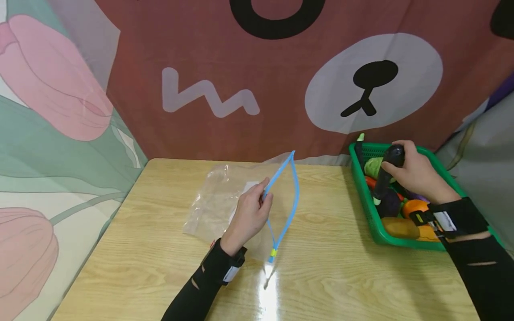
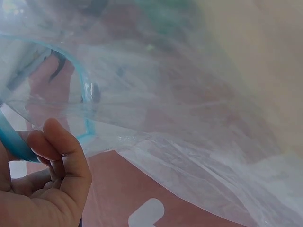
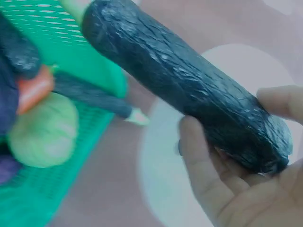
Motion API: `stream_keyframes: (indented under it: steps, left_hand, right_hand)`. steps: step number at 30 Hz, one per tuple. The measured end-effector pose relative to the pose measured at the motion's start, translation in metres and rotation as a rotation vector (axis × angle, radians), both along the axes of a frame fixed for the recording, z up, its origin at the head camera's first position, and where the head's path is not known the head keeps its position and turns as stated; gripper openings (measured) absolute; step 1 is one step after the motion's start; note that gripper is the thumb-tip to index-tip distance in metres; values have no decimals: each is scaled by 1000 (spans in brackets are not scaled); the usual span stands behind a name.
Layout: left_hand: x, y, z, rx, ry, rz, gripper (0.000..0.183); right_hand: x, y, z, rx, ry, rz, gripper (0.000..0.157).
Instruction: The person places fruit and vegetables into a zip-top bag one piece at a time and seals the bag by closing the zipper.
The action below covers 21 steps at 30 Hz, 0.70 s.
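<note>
My left hand (image 1: 250, 213) pinches the blue-edged rim of a clear zip bag (image 1: 217, 196) lying on the table; in the left wrist view, thumb and fingers (image 2: 66, 146) close on the blue strip (image 2: 14, 139). The bag's mouth gapes to the right, with a yellow slider (image 1: 274, 252) at its near end. My right hand (image 1: 417, 171) grips a long, dark eggplant (image 1: 386, 171) by one end, over a green basket (image 1: 371, 223). Wrinkled and glossy in the right wrist view, the eggplant (image 3: 175, 71) is tilted, its pale green stem at the far end from my fingers.
Inside the basket lie a green cabbage (image 1: 372, 167), another dark long vegetable (image 1: 359, 151), a round purple eggplant (image 1: 389, 204), an orange fruit (image 1: 414, 207) and a brownish-yellow vegetable (image 1: 399, 228). A wooden table (image 1: 329, 272) bears bag and basket. Behind hangs a brown bear-print cloth (image 1: 281, 89).
</note>
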<state>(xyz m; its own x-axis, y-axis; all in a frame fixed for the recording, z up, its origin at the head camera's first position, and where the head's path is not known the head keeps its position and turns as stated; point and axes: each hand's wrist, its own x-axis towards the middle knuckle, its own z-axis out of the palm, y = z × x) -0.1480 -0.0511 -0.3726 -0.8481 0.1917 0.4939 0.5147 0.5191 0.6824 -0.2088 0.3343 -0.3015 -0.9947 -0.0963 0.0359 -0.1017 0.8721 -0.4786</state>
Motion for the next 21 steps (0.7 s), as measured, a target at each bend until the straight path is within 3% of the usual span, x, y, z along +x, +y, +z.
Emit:
stream_keyframes:
  steps: [4, 10, 15, 21]
  left_hand:
    - [-1, 2, 0, 0, -2, -4, 40]
    - [-2, 4, 0, -4, 2, -19, 40]
    - [-2, 5, 0, 2, 7, -22, 40]
    - [-1, 7, 0, -1, 3, -17, 40]
  right_hand:
    - [13, -19, 14, -39, 40, 39, 78]
    - [28, -49, 23, -222, -43, 114, 71]
    - [34, -73, 20, -342, -73, 178, 64]
    - [41, -105, 7, -426, -202, 290, 63]
